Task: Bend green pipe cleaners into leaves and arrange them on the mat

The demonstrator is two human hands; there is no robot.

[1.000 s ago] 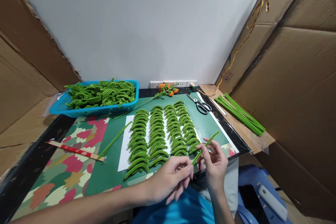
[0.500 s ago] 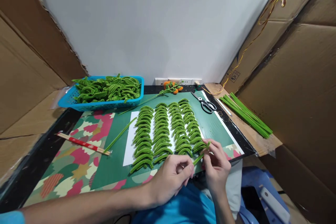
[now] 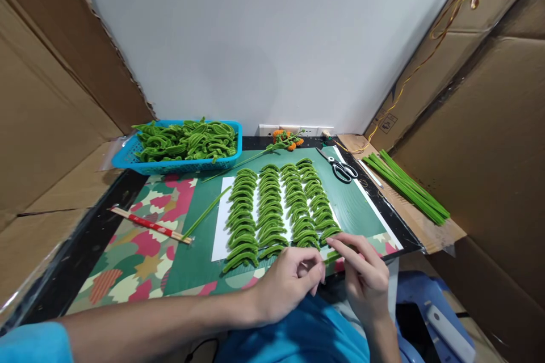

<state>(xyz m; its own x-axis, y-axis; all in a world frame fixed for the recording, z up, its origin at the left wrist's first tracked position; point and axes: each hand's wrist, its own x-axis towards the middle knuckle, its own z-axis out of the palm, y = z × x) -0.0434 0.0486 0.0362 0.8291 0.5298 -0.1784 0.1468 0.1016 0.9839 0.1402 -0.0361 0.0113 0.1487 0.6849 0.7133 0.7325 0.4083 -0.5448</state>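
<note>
Between my two hands runs a short green pipe cleaner (image 3: pixel 331 257), low over the near edge of the table. My left hand (image 3: pixel 293 281) is closed in a pinch on its left end. With fingers fairly straight, my right hand (image 3: pixel 367 272) pinches the other end, which the fingers partly hide. Just beyond the hands, curved leaf-like pieces of green pipe cleaner (image 3: pixel 272 207) lie in several columns on white paper (image 3: pixel 220 238). The nearest pieces are partly covered by my hands.
A blue basket (image 3: pixel 179 167) heaped with green pieces stands back left. Around the mat lie wrapped chopsticks (image 3: pixel 151 225), a single green stem (image 3: pixel 206 212), an orange flower spray (image 3: pixel 287 139), scissors (image 3: pixel 342 170) and a bundle of green stems (image 3: pixel 406 187). Cardboard walls (image 3: pixel 481 142) flank both sides.
The view has shifted slightly, so the table sits farther right. My right fingers have straightened and slid over the pipe cleaner's end, which stuck out above them before. The left hand keeps its pinch.
</note>
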